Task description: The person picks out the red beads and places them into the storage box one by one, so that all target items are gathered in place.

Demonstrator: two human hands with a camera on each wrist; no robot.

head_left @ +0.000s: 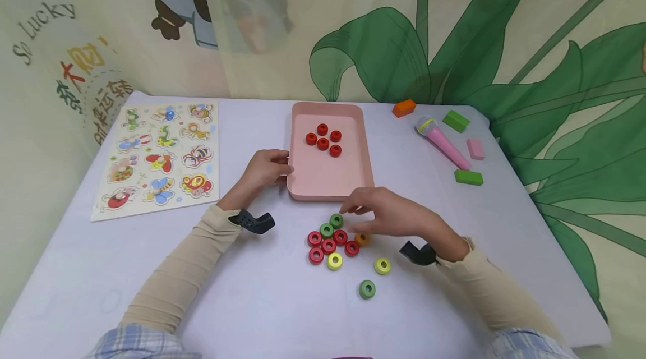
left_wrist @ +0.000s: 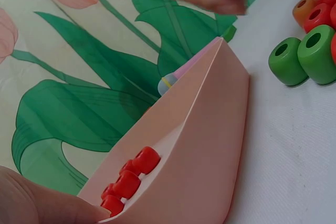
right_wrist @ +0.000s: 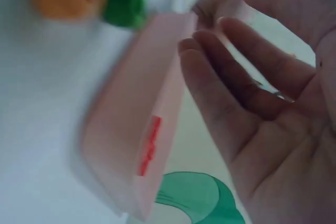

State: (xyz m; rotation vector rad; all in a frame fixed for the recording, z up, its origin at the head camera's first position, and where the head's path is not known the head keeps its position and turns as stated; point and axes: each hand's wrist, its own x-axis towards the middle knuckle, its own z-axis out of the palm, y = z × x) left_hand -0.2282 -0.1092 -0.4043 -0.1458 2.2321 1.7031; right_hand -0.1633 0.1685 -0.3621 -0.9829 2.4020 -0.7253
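A pink rectangular tray holds several red beads in its upper half. My left hand grips the tray's left side; in the left wrist view its thumb lies over the rim. My right hand hovers beside the tray's near right corner, fingers loosely bent and nothing between them. Just below its fingertips is a cluster of chunky beads with holes: red beads, two green beads, an orange bead partly behind the hand, and a yellow bead.
Another yellow bead and a green bead lie nearer me. An insect picture board is at left. At right lie a pink toy microphone, an orange block, green blocks and a pink block.
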